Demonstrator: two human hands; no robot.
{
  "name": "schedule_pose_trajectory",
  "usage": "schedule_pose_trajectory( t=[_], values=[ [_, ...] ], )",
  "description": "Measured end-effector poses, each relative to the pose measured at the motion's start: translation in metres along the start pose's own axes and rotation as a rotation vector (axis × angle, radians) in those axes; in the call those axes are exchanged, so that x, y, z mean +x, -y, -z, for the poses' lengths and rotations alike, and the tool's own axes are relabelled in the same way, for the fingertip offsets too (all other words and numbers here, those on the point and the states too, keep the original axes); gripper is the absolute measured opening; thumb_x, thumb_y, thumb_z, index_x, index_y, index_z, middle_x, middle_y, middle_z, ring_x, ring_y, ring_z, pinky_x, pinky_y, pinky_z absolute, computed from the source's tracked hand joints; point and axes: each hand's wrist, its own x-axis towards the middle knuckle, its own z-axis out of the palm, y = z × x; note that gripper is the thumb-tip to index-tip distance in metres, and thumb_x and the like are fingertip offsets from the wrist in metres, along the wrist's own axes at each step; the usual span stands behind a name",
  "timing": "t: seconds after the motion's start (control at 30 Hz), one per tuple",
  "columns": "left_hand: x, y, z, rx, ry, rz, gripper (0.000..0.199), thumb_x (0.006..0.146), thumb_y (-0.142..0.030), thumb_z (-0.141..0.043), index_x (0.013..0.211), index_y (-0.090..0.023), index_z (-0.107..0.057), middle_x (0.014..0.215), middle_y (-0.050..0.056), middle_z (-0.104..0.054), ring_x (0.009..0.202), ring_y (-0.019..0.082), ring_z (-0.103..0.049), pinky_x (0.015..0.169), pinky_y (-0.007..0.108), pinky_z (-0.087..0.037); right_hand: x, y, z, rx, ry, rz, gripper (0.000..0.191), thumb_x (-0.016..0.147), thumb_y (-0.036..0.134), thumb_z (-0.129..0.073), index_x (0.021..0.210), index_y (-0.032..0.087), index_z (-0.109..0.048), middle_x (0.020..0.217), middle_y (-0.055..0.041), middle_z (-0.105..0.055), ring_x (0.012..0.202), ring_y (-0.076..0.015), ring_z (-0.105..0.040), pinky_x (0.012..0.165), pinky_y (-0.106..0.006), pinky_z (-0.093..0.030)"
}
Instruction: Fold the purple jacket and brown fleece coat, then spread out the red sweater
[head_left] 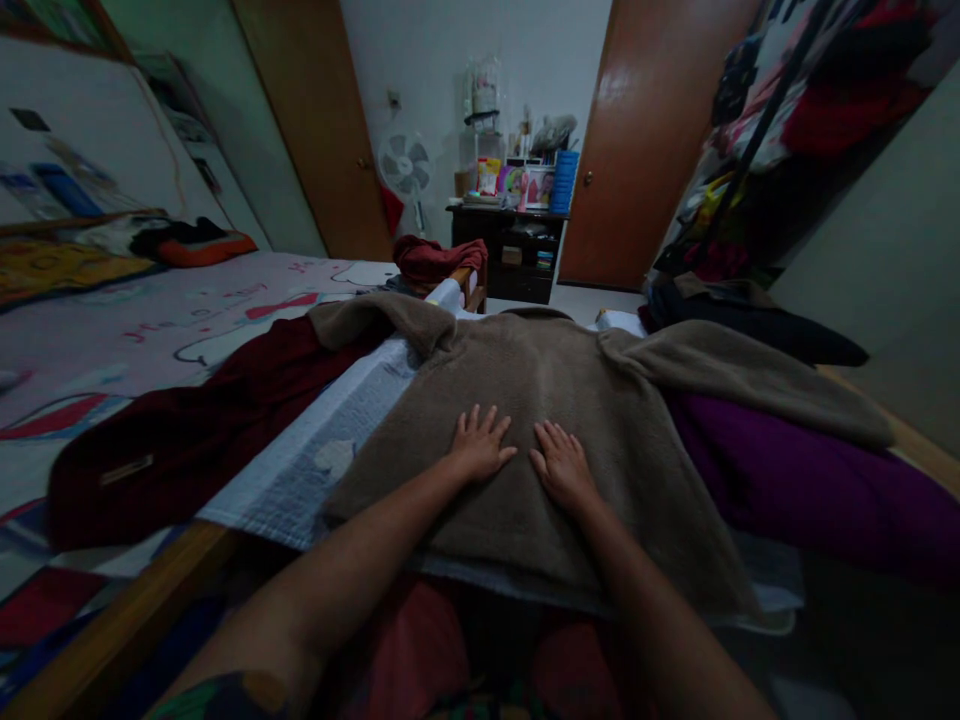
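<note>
Here, the left hand (pixel 481 447) and right hand (pixel 562 463) rest palm-down on the brown coat (pixel 540 365) — fingers apart, both loose and grasping nothing. The coat lies spread over the pale sheet (pixel 300 485), one sleeve reaching onto the maroon garment (pixel 202 435) at left, the other across the purple cloth (pixel 810 485) at right.
</note>
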Motion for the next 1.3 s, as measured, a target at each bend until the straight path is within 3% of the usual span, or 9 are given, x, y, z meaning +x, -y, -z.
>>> schedule_pose_trajectory(
  t=[0.1, 0.2, 0.4, 0.5, 0.57, 0.7, 1.0, 1.17, 1.3],
  values=[
    [-0.014, -0.005, -0.008, 0.037, -0.105, 0.005, 0.066, 0.091, -0.061, -0.041, 0.147, -0.029, -0.038, 0.159, 0.010, -0.026, 0.146, 0.042, -0.013, 0.113, 0.062, -0.011, -0.013, -0.001, 0.003, -0.019, 0.035, 0.014, 0.058, 0.098, 0.045, -0.034, 0.150, 0.018, -0.034, 0.156, -0.0123, -0.031, 0.145, -0.0272, -0.025, 0.116, -0.048, -0.021],
    [-0.022, -0.001, -0.008, 0.057, -0.124, -0.026, 0.060, 0.093, -0.056, -0.042, 0.146, -0.029, -0.040, 0.158, 0.009, -0.030, 0.146, 0.039, -0.016, 0.115, 0.058, -0.012, -0.034, -0.004, 0.008, -0.043, 0.054, 0.038, 0.058, 0.097, 0.044, -0.035, 0.149, 0.017, -0.035, 0.157, -0.0117, -0.031, 0.145, -0.0267, -0.024, 0.117, -0.046, -0.020],
    [-0.047, -0.007, -0.001, -0.102, -0.046, -0.215, 0.047, 0.093, -0.027, -0.047, 0.141, -0.030, -0.046, 0.153, 0.006, -0.038, 0.143, 0.030, -0.027, 0.115, 0.060, -0.013, -0.066, -0.010, 0.014, -0.042, 0.041, 0.077, 0.055, 0.095, 0.038, -0.040, 0.145, 0.014, -0.042, 0.156, -0.0110, -0.033, 0.145, -0.0269, -0.025, 0.118, -0.045, -0.018],
    [-0.064, -0.018, 0.001, -0.316, -0.010, -0.357, 0.044, 0.089, -0.016, -0.050, 0.131, -0.027, -0.056, 0.147, 0.006, -0.045, 0.136, 0.022, -0.038, 0.115, 0.048, -0.025, -0.072, -0.011, 0.015, 0.043, 0.003, 0.069, 0.051, 0.093, 0.035, -0.044, 0.139, 0.015, -0.049, 0.152, -0.0112, -0.039, 0.143, -0.0265, -0.030, 0.117, -0.045, -0.020],
    [-0.073, -0.025, 0.002, -0.447, 0.006, -0.431, 0.034, 0.089, -0.021, -0.054, 0.121, -0.025, -0.063, 0.142, 0.006, -0.049, 0.132, 0.021, -0.041, 0.112, 0.041, -0.031, -0.074, -0.012, 0.015, 0.149, -0.013, 0.074, 0.046, 0.091, 0.035, -0.048, 0.133, 0.018, -0.055, 0.148, -0.0107, -0.046, 0.140, -0.0260, -0.034, 0.116, -0.047, -0.024],
    [-0.081, -0.034, 0.001, -0.524, 0.000, -0.426, 0.027, 0.087, -0.033, -0.062, 0.112, -0.024, -0.067, 0.138, 0.007, -0.050, 0.129, 0.024, -0.041, 0.111, 0.042, -0.033, -0.080, -0.012, 0.015, 0.286, -0.023, 0.120, 0.042, 0.089, 0.036, -0.051, 0.127, 0.021, -0.059, 0.143, -0.0101, -0.050, 0.139, -0.0256, -0.037, 0.114, -0.049, -0.027],
    [-0.079, -0.033, -0.007, -0.511, -0.034, -0.410, 0.027, 0.085, -0.033, -0.064, 0.111, -0.026, -0.066, 0.138, 0.006, -0.051, 0.129, 0.025, -0.042, 0.111, 0.044, -0.032, -0.087, -0.006, 0.020, 0.224, 0.028, 0.136, 0.041, 0.086, 0.034, -0.055, 0.124, 0.020, -0.059, 0.146, -0.0107, -0.047, 0.141, -0.0274, -0.032, 0.114, -0.051, -0.024],
    [-0.081, -0.034, -0.008, -0.500, -0.061, -0.411, 0.028, 0.086, -0.033, -0.063, 0.113, -0.025, -0.065, 0.138, 0.006, -0.051, 0.128, 0.024, -0.042, 0.110, 0.043, -0.033, -0.097, -0.006, 0.033, 0.279, 0.135, 0.166, 0.018, 0.083, 0.032, -0.059, 0.096, 0.021, -0.065, 0.147, -0.0106, -0.046, 0.143, -0.0273, -0.029, 0.115, -0.050, -0.023],
    [-0.082, -0.034, -0.011, -0.484, -0.056, -0.411, 0.030, 0.086, -0.033, -0.063, 0.115, -0.027, -0.064, 0.140, 0.005, -0.049, 0.130, 0.025, -0.041, 0.111, 0.044, -0.032, -0.105, -0.007, 0.043, 0.314, 0.264, 0.197, 0.030, 0.078, 0.045, -0.068, 0.097, 0.021, -0.063, 0.153, -0.0114, -0.037, 0.147, -0.0286, -0.020, 0.115, -0.050, -0.022]
  ],
)
